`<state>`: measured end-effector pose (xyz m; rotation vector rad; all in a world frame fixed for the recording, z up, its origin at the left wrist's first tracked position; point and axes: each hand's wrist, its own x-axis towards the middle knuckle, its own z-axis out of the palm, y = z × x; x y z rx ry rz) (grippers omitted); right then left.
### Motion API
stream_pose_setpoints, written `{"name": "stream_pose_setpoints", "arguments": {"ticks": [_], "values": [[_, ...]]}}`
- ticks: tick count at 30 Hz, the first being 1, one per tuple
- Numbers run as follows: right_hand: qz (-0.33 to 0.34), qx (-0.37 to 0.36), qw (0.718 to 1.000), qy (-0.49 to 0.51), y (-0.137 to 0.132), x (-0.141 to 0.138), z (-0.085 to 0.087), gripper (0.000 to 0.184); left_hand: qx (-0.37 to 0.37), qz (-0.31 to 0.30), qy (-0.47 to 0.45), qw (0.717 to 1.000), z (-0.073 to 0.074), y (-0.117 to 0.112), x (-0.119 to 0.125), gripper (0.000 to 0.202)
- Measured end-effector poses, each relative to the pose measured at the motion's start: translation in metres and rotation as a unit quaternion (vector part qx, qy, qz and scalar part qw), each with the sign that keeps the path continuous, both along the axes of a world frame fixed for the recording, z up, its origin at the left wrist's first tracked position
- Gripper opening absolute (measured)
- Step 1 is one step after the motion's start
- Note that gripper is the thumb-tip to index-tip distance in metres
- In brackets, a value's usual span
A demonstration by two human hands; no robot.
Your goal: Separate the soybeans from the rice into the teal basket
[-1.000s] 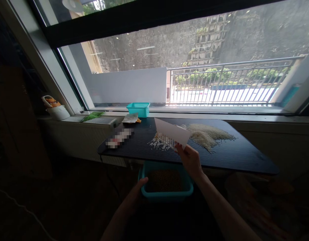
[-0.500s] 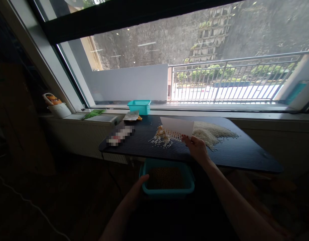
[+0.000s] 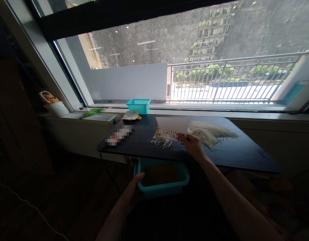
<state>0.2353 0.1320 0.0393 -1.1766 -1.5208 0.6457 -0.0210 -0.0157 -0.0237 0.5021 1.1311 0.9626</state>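
Observation:
My right hand (image 3: 191, 145) is closed on the lower right corner of a white slotted scraper (image 3: 172, 124), a flat sheet with a row of slots along its lower edge. The scraper is tilted over a small pile of white grains and yellow kernels (image 3: 159, 140) on the dark table. To its right spreads a larger heap of white rice (image 3: 209, 131). Below the table's front edge, my left hand (image 3: 134, 187) grips the left rim of a turquoise plastic bin (image 3: 164, 190), thumb over the edge. Brownish-yellow kernels (image 3: 160, 174) cover the bin's bottom.
On the dark table (image 3: 242, 152) lie a blurred-out item (image 3: 119, 135) at left and a pale packet (image 3: 130, 114) at the back. Another turquoise bin (image 3: 139, 106) stands by the window. A white basket (image 3: 56, 107) and green cloth (image 3: 92, 113) rest on the radiator side.
My right hand and the scraper have shifted left over the small pile. The bin in my left hand has also moved slightly left and tilted. The camera view has shifted a little.

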Motion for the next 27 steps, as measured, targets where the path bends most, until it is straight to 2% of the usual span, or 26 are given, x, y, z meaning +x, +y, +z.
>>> {"name": "stream_pose_setpoints", "arguments": {"ticks": [4, 8, 14, 19, 27], "values": [[0.027, -0.023, 0.999, 0.037, -0.017, 0.003, 0.009, 0.048, -0.013, 0.008, 0.010, 1.000, 0.005, -0.002, -0.004, 0.063], [0.007, -0.017, 0.998, 0.067, -0.027, 0.009, 0.013, 0.051, -0.016, 0.011, 0.011, 1.000, 0.007, -0.004, -0.005, 0.064], [-0.029, -0.019, 0.996, 0.084, -0.025, 0.011, 0.008, 0.054, -0.022, 0.011, -0.005, 1.000, 0.009, -0.006, -0.006, 0.072], [0.002, -0.039, 0.994, 0.100, -0.029, 0.007, 0.008, 0.051, -0.027, 0.023, 0.001, 0.999, 0.007, -0.007, -0.006, 0.074], [0.004, -0.036, 0.994, 0.103, -0.029, 0.002, 0.011, 0.051, -0.024, 0.021, 0.002, 0.999, 0.012, -0.007, -0.004, 0.071]]}}
